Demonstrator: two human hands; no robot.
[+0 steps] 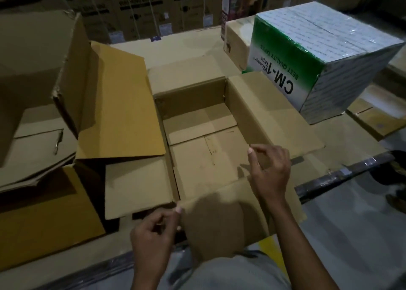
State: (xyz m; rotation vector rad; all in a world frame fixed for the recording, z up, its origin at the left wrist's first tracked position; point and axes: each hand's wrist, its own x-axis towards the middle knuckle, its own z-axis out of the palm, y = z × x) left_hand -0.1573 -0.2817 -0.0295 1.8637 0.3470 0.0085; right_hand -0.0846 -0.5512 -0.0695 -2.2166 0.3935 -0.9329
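Note:
An open brown cardboard box (197,122) sits in the middle, and nothing lies inside it. All of its flaps are folded outward. My left hand (153,230) is at the left corner of the near flap (219,219), its fingers curled and the thumb tip on the flap's edge, pinching it. My right hand (270,171) hovers over the box's right near corner beside the right flap (274,113), with fingers loosely spread and holding nothing.
A green and white carton marked CM-1 tape (318,56) stands at the back right. Another open box (44,74) and flattened cardboard (33,157) lie to the left. Stacked cartons (136,10) line the back. The worktop's dark edge (342,173) runs on the right.

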